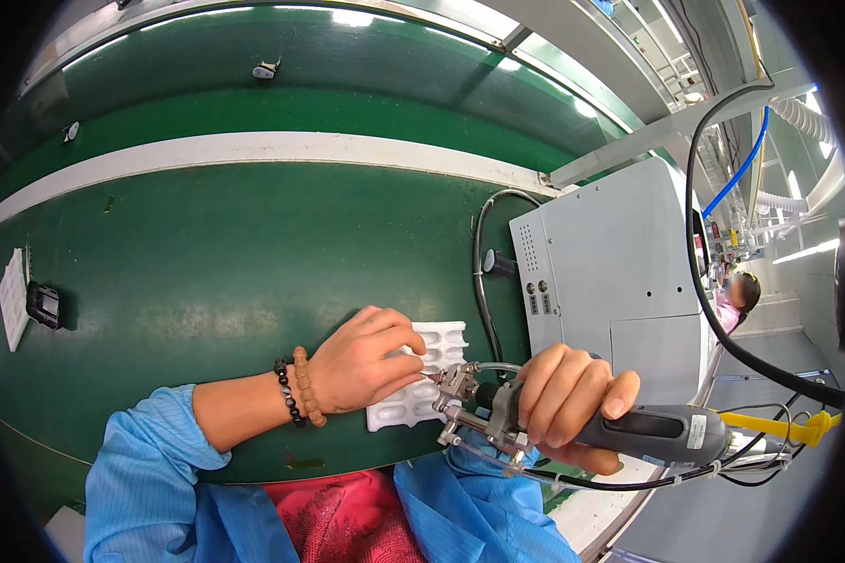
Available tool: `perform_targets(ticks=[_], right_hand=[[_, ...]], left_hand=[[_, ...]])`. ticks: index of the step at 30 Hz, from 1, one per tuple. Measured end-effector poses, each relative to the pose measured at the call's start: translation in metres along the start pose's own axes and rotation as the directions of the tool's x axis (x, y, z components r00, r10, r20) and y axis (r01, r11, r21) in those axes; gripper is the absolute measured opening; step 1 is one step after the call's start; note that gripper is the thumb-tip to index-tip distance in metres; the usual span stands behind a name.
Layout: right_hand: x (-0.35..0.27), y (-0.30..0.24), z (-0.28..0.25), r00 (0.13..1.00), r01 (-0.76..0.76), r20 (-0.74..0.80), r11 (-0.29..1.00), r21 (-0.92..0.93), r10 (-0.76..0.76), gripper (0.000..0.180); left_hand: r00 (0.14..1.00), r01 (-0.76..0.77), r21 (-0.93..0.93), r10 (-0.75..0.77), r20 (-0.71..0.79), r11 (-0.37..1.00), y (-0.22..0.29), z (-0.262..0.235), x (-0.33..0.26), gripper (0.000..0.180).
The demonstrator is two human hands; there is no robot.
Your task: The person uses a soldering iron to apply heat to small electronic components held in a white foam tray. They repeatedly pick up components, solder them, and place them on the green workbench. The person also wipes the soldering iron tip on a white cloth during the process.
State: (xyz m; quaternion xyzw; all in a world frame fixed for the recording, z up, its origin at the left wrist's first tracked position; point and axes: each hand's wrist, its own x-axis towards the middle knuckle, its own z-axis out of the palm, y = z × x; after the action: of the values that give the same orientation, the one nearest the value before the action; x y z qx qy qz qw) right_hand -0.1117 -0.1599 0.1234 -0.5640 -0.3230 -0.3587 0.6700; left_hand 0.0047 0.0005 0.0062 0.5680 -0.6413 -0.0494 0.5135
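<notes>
My right hand [573, 403] wraps round a grey and black electric screwdriver [662, 430], held nearly level. Its metal head [455, 383], with fittings and a clear tube, points left over a white moulded tray [406, 410] on the green bench. From the left my left hand [371, 361] reaches over that tray, its fingers curled together close to the screwdriver's tip. What those fingers hold, if anything, is hidden. The tray has rounded hollows; its middle is covered by my left hand and the tool.
A grey machine cabinet [610, 272] stands on the right, with a black cable [479, 281] beside it. A thick black cable [699, 235] hangs at the right. Far left are another white tray [13, 298] and a small black device [44, 305]. A white ledge [282, 146] borders the bench.
</notes>
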Motion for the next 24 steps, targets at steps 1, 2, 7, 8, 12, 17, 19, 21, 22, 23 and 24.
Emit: perform_targets(ticks=[1, 2, 7, 8, 12, 17, 19, 21, 22, 23, 24], right_hand=[[0.0002, -0.0003, 0.0, 1.0, -0.001, 0.002, 1.0, 0.004, 0.001, 0.048], [0.0002, -0.0001, 0.0, 1.0, -0.003, 0.003, 1.0, 0.002, 0.003, 0.048], [0.0008, 0.0006, 0.0007, 1.0, -0.013, 0.007, 1.0, 0.002, 0.013, 0.049], [0.0005, 0.0008, 0.0006, 1.0, -0.013, 0.008, 1.0, 0.001, 0.013, 0.049], [0.0004, 0.0019, 0.0002, 1.0, -0.009, 0.01, 1.0, 0.003, 0.009, 0.049], [0.0008, 0.0015, 0.0014, 1.0, -0.01, 0.01, 1.0, 0.007, 0.01, 0.049], [0.0008, 0.0018, 0.0018, 1.0, -0.011, 0.011, 1.0, 0.011, 0.011, 0.049], [0.0004, 0.0022, 0.0023, 1.0, -0.014, 0.006, 1.0, 0.014, 0.014, 0.048], [0.0002, 0.0022, 0.0025, 1.0, -0.015, 0.003, 1.0, 0.015, 0.015, 0.048], [0.0002, 0.0019, 0.0022, 1.0, -0.022, 0.008, 1.0, 0.015, 0.022, 0.048], [0.0003, 0.0011, 0.0016, 0.999, -0.03, 0.013, 0.999, 0.015, 0.03, 0.048]], left_hand=[[1.0, -0.002, 0.002, 0.002, -0.004, 1.0, -0.0001, 0.0006, 0.0, 0.014], [1.0, 0.003, 0.005, -0.003, -0.006, 1.0, 0.0003, 0.0004, 0.0002, 0.013], [1.0, 0.001, 0.017, -0.001, -0.01, 1.0, 0.0007, 0.0007, 0.0003, 0.012], [1.0, 0.002, 0.015, -0.001, -0.01, 1.0, 0.0003, 0.0011, -0.0002, 0.012], [1.0, 0.004, 0.007, -0.004, -0.008, 1.0, 0.0002, 0.0014, -0.0004, 0.012], [1.0, 0.01, -0.004, -0.01, 0.003, 1.0, 0.0005, 0.001, -0.0006, 0.012], [1.0, 0.013, -0.006, -0.013, 0.007, 1.0, 0.0001, 0.0024, -0.0013, 0.012], [1.0, 0.018, -0.009, -0.018, 0.006, 1.0, 0.0004, 0.0025, -0.0016, 0.012], [1.0, 0.02, -0.011, -0.02, 0.005, 1.0, 0.0006, 0.0026, -0.0017, 0.012], [1.0, 0.018, -0.017, -0.018, 0.0, 1.0, 0.0006, 0.0028, -0.0018, 0.012], [1.0, 0.016, -0.023, -0.017, -0.005, 1.0, 0.0006, 0.0032, -0.0018, 0.012]])
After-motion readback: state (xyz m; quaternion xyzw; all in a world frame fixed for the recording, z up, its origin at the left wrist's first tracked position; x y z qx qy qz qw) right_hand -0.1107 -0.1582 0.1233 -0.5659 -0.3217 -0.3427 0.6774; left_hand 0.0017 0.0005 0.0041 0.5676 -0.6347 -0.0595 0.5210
